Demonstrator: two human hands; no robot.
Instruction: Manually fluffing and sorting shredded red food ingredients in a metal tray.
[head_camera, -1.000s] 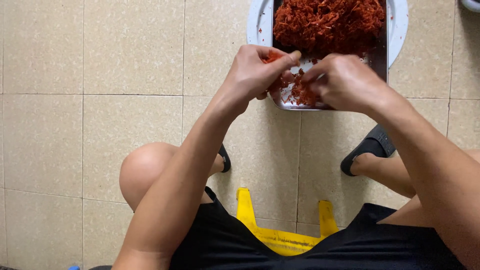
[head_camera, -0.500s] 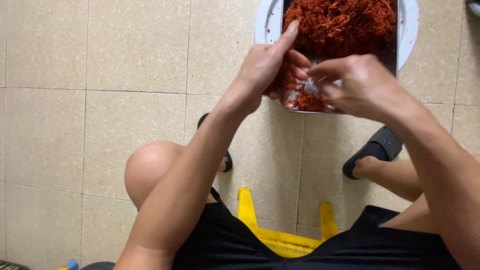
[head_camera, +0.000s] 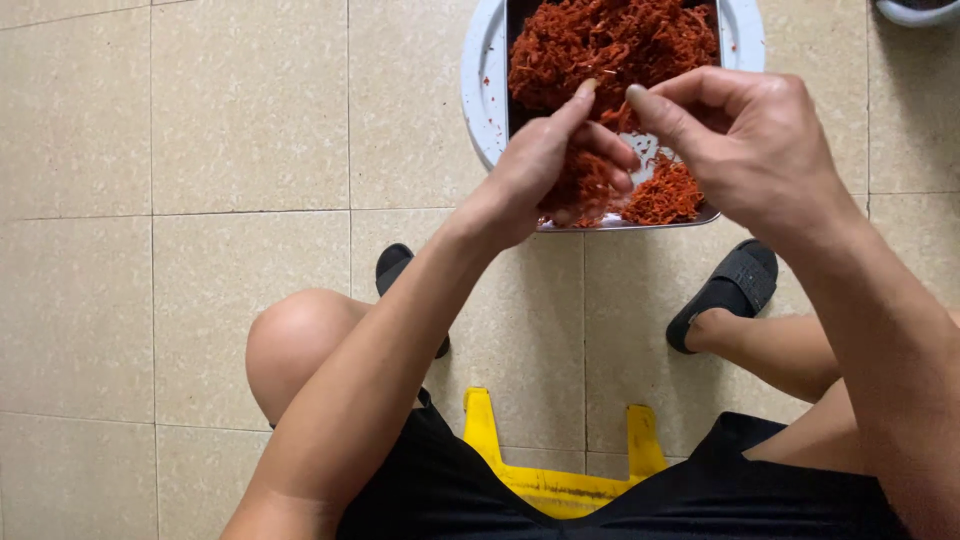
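Floor tiles (head_camera: 150, 300), beige, speckled and square with thin grey joints, fill most of the head view beneath a seated person in black shorts (head_camera: 470, 500). Bare knees spread to either side of a yellow plastic stool (head_camera: 560, 480), whose two glossy prongs jut forward between the thighs. Black ribbed slippers (head_camera: 735, 290) cover both feet.

At the top edge sits a round pale-blue basin (head_camera: 480, 90), its rim flecked with red specks. Inside it rests a rectangular metal tray (head_camera: 650, 222) with a thin shiny lip, heaped with red-orange shredded strands (head_camera: 610, 45), dry-looking, tangled and fibrous; the pile thins toward the near end, where bare metal shows.

Over that near end the two hands meet. Left hand (head_camera: 545, 165) is curled around a clump of the red shreds, its lower fingers closed on it while the forefinger points straight up. Right hand (head_camera: 755, 140) hovers just beside it, thumb and forefinger extended toward the left hand; it appears to pinch a few strands between the tips, though the fingers hide the contact. Another small mound of shreds lies on the tray just below both hands.
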